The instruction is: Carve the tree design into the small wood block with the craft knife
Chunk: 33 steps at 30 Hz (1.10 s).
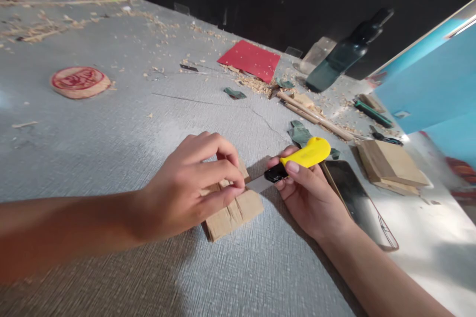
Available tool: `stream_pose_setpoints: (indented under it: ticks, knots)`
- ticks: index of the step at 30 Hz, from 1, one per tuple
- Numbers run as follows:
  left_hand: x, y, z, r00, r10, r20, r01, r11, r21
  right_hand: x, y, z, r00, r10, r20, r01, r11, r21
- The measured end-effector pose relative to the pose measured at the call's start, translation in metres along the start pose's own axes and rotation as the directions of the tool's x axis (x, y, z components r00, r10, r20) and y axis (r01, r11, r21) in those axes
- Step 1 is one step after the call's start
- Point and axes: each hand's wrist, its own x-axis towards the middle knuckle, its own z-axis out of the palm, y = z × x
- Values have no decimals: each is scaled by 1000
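Observation:
My right hand (305, 193) grips a knife (307, 153) with a yellow handle and a black collar. Its flat blade points left, toward a small wood block (234, 215) lying on the table. Several cuts run across the block's top. Over the block bends my left hand (203, 178), with thumb and fingertips drawn together at the blade's far end. Those fingers hide the blade's tip and part of the block, so what they pinch cannot be made out.
A phone (357, 198) lies beside my right hand, with wood blocks (394, 163) behind it. Further back are sticks (316, 114), red sandpaper (251, 59), a dark bottle (338, 57) and scattered shavings. A marked wooden disc (80, 82) is at left on the grey table (122, 133).

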Motion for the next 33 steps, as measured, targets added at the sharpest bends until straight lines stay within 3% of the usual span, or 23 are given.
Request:
stream_pose_setpoints:
  ticks: [7,19,33]
  knots:
    - [4,-6,4,952,-298,-67,289,950,-121,2,0,-1,998,4,-67,-1,999,43]
    - [8,-19,6,880,-475,-28,432,823,-369,3,0,-1,999,-3,-35,3,1000,4]
    - [11,-17,5,905,-426,-26,398,865,-307,1,-1,2,999,9,-50,-9,1000,6]
